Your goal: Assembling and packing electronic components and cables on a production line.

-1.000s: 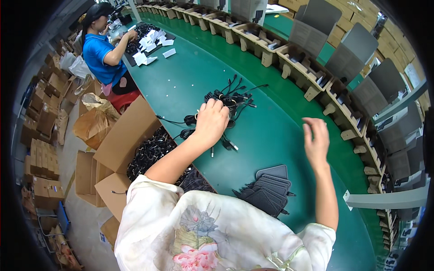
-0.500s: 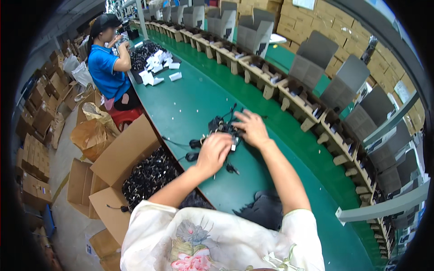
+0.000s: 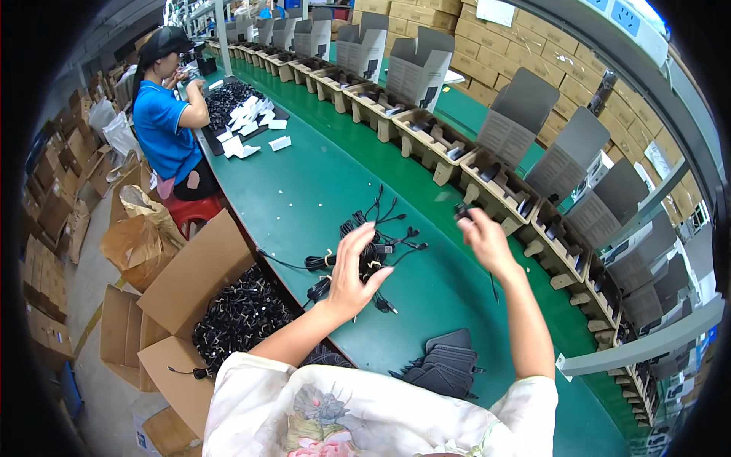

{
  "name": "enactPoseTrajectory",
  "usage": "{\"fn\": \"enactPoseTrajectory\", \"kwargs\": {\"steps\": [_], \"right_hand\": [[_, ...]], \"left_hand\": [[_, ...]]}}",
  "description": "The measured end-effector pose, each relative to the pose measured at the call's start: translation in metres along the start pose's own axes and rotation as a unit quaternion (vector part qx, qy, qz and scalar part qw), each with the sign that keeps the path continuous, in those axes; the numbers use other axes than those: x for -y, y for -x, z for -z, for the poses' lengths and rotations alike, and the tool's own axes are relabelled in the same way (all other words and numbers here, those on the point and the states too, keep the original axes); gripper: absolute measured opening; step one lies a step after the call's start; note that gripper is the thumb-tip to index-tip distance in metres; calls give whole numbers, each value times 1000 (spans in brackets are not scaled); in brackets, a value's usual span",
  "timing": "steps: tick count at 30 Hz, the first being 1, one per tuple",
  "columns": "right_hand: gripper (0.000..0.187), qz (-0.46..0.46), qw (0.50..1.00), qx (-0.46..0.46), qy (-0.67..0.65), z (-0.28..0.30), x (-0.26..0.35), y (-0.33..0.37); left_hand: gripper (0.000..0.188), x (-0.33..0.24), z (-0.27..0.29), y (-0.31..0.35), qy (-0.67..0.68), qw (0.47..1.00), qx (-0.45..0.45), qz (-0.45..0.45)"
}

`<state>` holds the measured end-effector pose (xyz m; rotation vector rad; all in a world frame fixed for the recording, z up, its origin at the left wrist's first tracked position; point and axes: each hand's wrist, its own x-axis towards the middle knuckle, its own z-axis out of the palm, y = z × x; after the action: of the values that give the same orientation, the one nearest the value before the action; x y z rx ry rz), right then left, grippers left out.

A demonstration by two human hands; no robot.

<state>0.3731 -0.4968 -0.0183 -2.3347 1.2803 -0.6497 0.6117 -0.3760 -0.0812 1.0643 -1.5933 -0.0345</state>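
A loose pile of black cables (image 3: 388,250) with plugs fanned out lies on the green table. My left hand (image 3: 352,276) is over its near side, thumb apart from the fingers, with nothing visibly gripped; whether it touches the cables I cannot tell. To the right, my right hand (image 3: 487,242) is raised between the pile and the row of trays. Its fingers are closed on a coiled black cable (image 3: 461,212), and a loose end hangs below the hand. Close to my body lies a stack of dark flat pieces (image 3: 443,361).
Along the right runs a row of cardboard trays (image 3: 432,145) with upright grey flaps. An open carton (image 3: 177,276) full of black cables stands left of the table edge. Farther up sits a person in blue (image 3: 164,126), near white paper pieces (image 3: 247,114) and more cables.
My right hand has left the pile and moved right, carrying a cable. My left hand has turned, its thumb now spread away. The view has shifted slightly, showing more of the dark flat pieces.
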Motion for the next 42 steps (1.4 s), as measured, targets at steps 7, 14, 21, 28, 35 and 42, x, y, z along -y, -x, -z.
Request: {"fn": "enactPoseTrajectory", "kwargs": {"steps": [7,14,21,28,35,42], "right_hand": [[35,-56,917,-43,-393,20,58,43],[34,-38,865,-108,-488,68,43,101],[40,75,993,-86,39,46,45,148],[52,-5,990,-112,91,26,36,181],[54,-60,966,-35,248,23,11,205],[42,-27,990,-68,119,24,-4,197]], "left_hand": [[62,-63,-78,-43,426,882,132,154],[25,-52,-94,-19,564,588,491,308],[14,-78,-121,-5,536,675,418,287],[18,-89,-153,1,634,610,360,311],[17,-91,-149,-8,515,646,472,308],[26,-74,-151,-7,475,619,541,313]]}}
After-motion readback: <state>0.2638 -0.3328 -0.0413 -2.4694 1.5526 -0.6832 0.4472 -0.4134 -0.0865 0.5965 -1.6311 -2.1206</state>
